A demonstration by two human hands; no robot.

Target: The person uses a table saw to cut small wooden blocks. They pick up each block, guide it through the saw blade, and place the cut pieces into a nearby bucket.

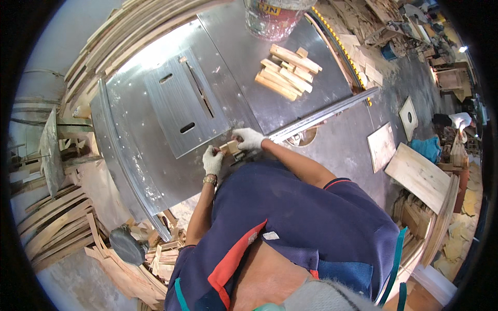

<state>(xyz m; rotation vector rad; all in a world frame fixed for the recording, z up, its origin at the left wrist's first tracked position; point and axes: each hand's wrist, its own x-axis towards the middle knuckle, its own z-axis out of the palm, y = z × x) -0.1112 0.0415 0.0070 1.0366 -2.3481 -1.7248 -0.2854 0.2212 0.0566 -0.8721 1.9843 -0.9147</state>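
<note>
Both my hands wear pale work gloves and meet at the near edge of a grey metal saw table (pixel 171 173). Between them is a short light wood block (pixel 228 148). My left hand (pixel 212 159), with a watch at the wrist, pinches its left end. At its right end my right hand (pixel 248 140) has its fingers closed on the block. Beyond them a rectangular insert plate (pixel 166 109) lies in the table, with a long narrow slot; no blade can be made out. A pile of short wood strips (pixel 288 72) lies on the table's far right part.
A reddish bucket (pixel 274 20) stands at the table's far edge. A metal rail (pixel 321 116) crosses the right side. Long boards (pixel 104 46) are stacked along the far left, with offcuts (pixel 166 254) low on the left. Flat panels (pixel 417 171) lean at the right.
</note>
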